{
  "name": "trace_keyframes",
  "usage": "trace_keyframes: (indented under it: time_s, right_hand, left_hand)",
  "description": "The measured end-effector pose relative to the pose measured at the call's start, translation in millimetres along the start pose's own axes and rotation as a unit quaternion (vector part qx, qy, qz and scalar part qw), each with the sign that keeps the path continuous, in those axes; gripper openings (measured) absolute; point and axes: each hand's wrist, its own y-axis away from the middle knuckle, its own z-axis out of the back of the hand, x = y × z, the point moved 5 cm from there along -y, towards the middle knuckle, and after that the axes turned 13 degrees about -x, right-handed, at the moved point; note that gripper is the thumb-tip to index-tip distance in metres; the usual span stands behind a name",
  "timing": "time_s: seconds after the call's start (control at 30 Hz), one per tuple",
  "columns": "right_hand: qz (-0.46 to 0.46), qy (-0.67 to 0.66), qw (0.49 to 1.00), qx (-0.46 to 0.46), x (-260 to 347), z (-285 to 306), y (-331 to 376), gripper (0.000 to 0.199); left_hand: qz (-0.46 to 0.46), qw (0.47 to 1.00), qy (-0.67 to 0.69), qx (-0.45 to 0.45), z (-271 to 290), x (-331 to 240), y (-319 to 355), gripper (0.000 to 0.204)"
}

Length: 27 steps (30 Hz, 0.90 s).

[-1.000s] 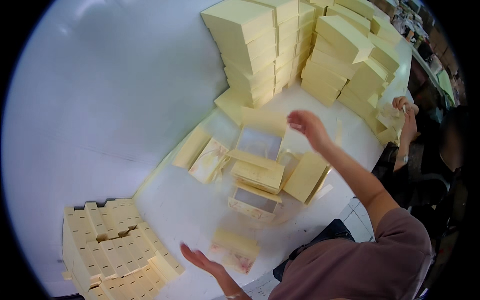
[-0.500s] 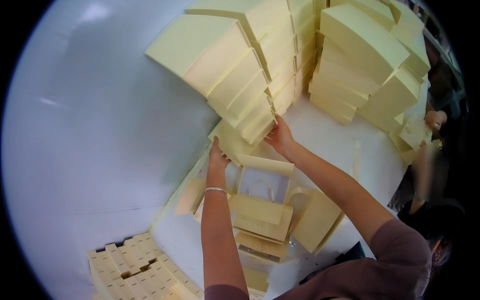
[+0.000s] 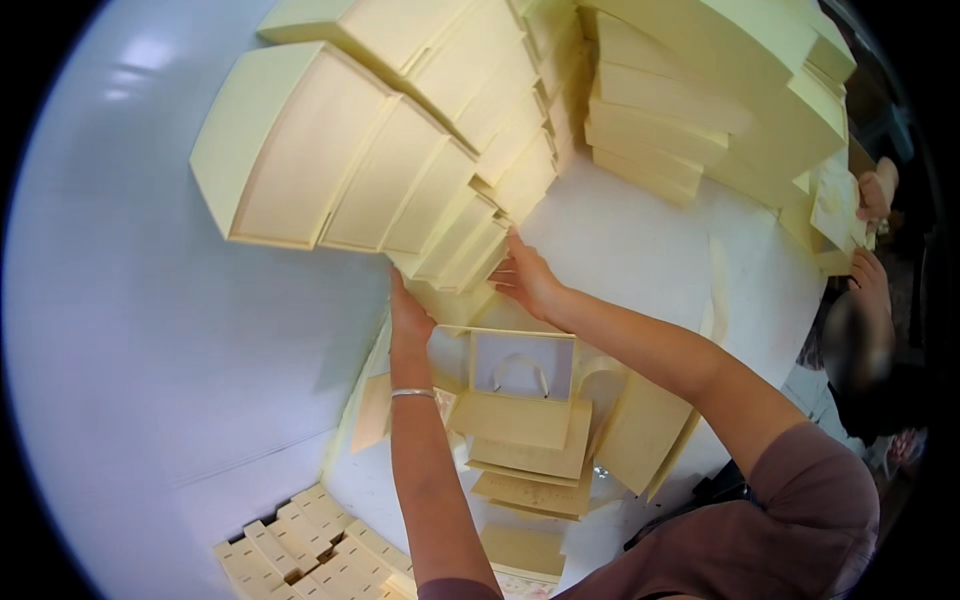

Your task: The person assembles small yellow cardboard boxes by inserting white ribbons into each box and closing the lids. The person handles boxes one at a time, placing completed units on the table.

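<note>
A tall stack of cream cardboard boxes leans over to the left in front of me, its lowest boxes closest to my hands. My left hand holds the lower left side of the stack, fingertips partly hidden beneath it. On the opposite side my right hand grips the bottom box, fingers curled in against its edge. Just below the hands stands an open cream box, with a pale lining and a curved handle showing inside. A bracelet circles my left wrist.
More box stacks rise behind and to the right. A cream panel leans right of the open box. Small slotted cream boxes sit at the lower left beside the white wall. Another person's hands hold a cream piece at the far right.
The held stack has come nearer and swung left, its upper end over the wall side. Both my hands have shifted slightly left with it. The view has moved a little too.
</note>
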Motion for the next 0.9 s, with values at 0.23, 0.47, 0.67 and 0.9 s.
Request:
trace_keyframes:
  time_s: [0.23,0.47,0.67,0.9]
  right_hand:
    - [0.031,0.072,0.996,0.036,-16,-5,-1,0.049]
    - [-0.021,0.11,0.986,0.12,31,-14,-23,0.05]
    - [-0.017,0.18,0.975,0.126,21,-25,-10,0.058]
    - [-0.019,0.234,0.968,0.092,33,-40,-29,0.079]
  left_hand:
    - [0.008,0.997,-0.036,-0.071,30,1,-7,0.07]
    - [0.043,0.988,-0.131,-0.07,21,-24,4,0.095]
    - [0.046,0.989,-0.136,-0.033,20,-17,-7,0.089]
    - [0.001,0.994,-0.099,-0.044,41,-6,-5,0.083]
